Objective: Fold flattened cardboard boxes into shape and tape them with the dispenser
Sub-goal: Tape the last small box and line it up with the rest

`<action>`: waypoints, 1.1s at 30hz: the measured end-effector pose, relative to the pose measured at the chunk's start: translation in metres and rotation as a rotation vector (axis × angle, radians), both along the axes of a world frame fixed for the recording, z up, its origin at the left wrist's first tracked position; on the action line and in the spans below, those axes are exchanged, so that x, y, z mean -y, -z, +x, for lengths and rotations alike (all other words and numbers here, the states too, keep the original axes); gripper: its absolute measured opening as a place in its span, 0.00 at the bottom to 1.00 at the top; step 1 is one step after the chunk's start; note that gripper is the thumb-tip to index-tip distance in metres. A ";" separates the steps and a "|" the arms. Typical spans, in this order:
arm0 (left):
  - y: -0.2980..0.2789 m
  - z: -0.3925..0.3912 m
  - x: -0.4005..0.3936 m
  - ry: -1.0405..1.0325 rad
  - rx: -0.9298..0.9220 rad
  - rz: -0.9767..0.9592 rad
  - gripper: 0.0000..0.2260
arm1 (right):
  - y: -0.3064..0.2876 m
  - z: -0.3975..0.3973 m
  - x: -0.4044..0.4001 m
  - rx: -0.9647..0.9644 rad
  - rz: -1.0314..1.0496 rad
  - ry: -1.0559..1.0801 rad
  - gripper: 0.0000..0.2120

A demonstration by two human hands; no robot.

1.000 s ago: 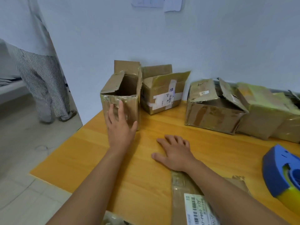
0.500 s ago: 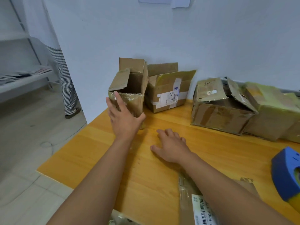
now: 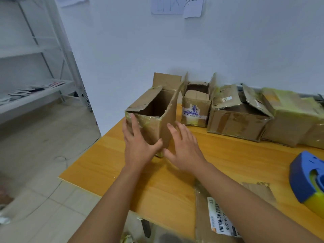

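An upright brown cardboard box (image 3: 154,111) with its top flaps open stands near the far left corner of the wooden table (image 3: 228,165). My left hand (image 3: 138,139) presses flat against its near face, fingers straight. My right hand (image 3: 184,146) lies against the box's right side, fingers spread and straight. A flattened cardboard box (image 3: 206,218) with a barcode label lies at the near edge under my right forearm. The blue and yellow tape dispenser (image 3: 308,179) sits at the right edge of the table.
Several folded boxes (image 3: 235,118) line the wall at the back, some wrapped in yellowish tape. A white metal shelf (image 3: 35,71) stands on the left over a tiled floor. The table's left edge runs close to the box I touch.
My right hand lifted off the table and moved up to the box's right side. The box turned, its corner facing me, with my left hand still on it. My view swung left.
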State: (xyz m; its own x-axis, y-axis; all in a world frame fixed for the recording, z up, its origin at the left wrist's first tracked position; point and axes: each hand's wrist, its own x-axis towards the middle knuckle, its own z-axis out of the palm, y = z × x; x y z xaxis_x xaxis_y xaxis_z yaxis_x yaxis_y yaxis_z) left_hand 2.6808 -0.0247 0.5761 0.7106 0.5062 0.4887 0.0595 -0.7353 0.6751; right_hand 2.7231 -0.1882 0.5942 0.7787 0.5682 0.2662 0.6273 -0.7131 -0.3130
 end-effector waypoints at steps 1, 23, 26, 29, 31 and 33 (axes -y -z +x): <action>-0.001 -0.002 -0.002 -0.023 0.001 -0.003 0.57 | 0.000 -0.002 -0.002 -0.009 0.001 -0.007 0.39; -0.002 0.003 -0.012 0.084 -0.044 -0.024 0.57 | -0.027 0.049 -0.022 0.076 0.180 0.234 0.30; -0.002 0.003 -0.014 0.089 -0.050 -0.026 0.57 | -0.043 0.069 -0.020 0.064 0.083 0.297 0.32; -0.003 0.004 -0.014 0.086 -0.053 -0.017 0.58 | -0.055 0.097 -0.019 -0.004 -0.094 0.334 0.37; -0.003 0.005 -0.011 0.074 -0.055 -0.011 0.58 | -0.056 0.110 -0.018 -0.043 -0.187 0.350 0.37; -0.003 0.006 -0.009 0.064 -0.056 -0.005 0.58 | -0.054 0.118 -0.018 -0.067 -0.247 0.355 0.39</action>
